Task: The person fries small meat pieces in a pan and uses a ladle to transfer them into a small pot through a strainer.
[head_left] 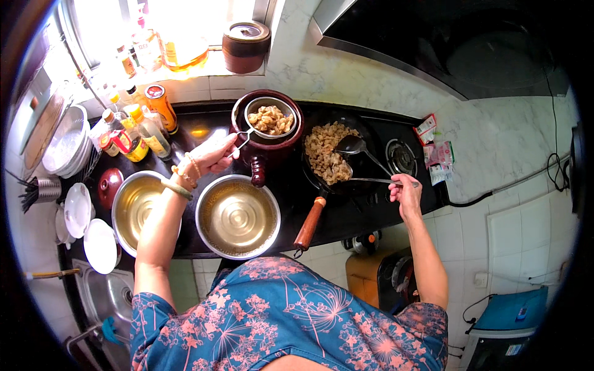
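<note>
My left hand point(213, 156) grips the thin handle of a round metal scoop point(249, 114) heaped with browned food pieces point(271, 120). This scoop is at the mouth of a dark red clay pot point(237, 110); whether it rests on the rim I cannot tell. Over the wok's right side, my right hand point(406, 196) is closed around the slim handle of a metal spoon point(374, 180), whose bowl end is among small browned pieces point(328, 143) in the black wok point(314, 179). A dark ladle point(352, 144) also lies in the wok, its handle running toward my right hand.
Two metal basins point(237, 216) stand along the counter's front edge, left of the wok's wooden handle point(309, 224). Sauce bottles point(148, 133), a red lid point(110, 187) and white bowls point(99, 246) are at left. Packets point(438, 153) lean against the wall; a range hood point(396, 62) overhangs the right.
</note>
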